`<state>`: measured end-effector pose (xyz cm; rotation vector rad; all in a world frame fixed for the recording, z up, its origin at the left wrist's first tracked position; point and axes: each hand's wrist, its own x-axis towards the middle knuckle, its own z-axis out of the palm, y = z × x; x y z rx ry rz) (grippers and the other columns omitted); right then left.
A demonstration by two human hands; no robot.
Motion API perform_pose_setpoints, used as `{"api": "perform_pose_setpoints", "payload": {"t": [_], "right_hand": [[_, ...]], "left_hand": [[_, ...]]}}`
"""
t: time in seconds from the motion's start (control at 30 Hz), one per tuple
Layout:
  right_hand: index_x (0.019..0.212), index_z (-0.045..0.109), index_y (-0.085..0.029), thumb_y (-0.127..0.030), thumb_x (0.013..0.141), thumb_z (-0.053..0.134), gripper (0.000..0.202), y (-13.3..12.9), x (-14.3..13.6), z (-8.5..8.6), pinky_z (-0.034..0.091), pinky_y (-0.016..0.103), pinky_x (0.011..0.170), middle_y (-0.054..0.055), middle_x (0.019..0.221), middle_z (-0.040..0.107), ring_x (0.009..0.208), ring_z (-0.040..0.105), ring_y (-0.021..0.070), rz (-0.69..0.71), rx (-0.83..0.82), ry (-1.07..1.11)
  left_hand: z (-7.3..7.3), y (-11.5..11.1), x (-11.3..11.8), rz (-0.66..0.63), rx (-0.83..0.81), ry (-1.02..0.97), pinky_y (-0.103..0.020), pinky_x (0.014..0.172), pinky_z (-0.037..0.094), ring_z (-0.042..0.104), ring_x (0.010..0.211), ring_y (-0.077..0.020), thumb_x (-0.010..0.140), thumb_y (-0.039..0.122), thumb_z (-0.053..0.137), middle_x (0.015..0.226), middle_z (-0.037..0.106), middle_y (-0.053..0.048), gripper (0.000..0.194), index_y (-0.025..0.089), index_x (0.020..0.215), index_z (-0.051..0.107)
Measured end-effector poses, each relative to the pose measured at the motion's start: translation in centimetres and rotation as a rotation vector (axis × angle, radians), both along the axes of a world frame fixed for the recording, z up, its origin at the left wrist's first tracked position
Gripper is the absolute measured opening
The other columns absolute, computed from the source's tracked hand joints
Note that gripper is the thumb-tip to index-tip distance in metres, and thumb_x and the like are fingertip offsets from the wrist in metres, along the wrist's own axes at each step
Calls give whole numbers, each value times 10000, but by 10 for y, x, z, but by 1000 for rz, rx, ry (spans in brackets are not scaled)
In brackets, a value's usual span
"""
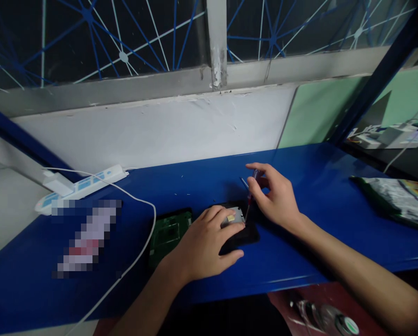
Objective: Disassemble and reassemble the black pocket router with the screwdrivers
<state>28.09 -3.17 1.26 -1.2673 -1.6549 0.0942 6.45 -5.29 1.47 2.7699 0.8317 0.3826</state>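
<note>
My left hand lies palm down with its fingers spread, pressing on a small grey metal part. That part rests on a black item. In my right hand is a thin screwdriver, held upright between the fingers, its tip at the right edge of the metal part. A second slim rod shows beside the screwdriver. Left of my left hand is a green circuit board in a dark frame, partly covered by that hand.
On the blue table, a white power strip sits at the back left, with a white cable running forward. A blurred package lies nearby. At the right is a foil bag. Below the front edge is a bottle.
</note>
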Motion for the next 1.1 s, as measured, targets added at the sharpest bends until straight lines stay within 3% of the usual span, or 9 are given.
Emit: {"api": "perform_pose_setpoints", "payload": {"t": [0.57, 0.83, 1.1], "right_hand": [[1212, 580, -195, -266, 954, 527, 273, 0, -1, -4, 525, 308, 633, 59, 971, 660, 672, 610, 142, 20, 71, -27], [1212, 574, -189, -257, 956, 535, 268, 1, -2, -4, 507, 294, 619, 22, 866, 614, 666, 613, 137, 10, 76, -12], [1217, 568, -189, -251, 958, 533, 269, -1, -2, -5, 488, 281, 594, 23, 886, 605, 656, 594, 125, 16, 95, -33]], "left_hand": [[-1, 2, 2, 30, -39, 5, -454, 1063, 432, 488, 1229, -277, 845, 391, 728, 1309, 559, -64, 419, 283, 1237, 629], [1, 2, 3, 24, -35, 21, -470, 1033, 460, 511, 1194, -288, 848, 402, 724, 1275, 564, -71, 424, 281, 1243, 627], [-1, 2, 3, 22, -31, 15, -471, 1042, 448, 501, 1208, -290, 846, 408, 724, 1296, 553, -78, 427, 282, 1241, 624]]}}
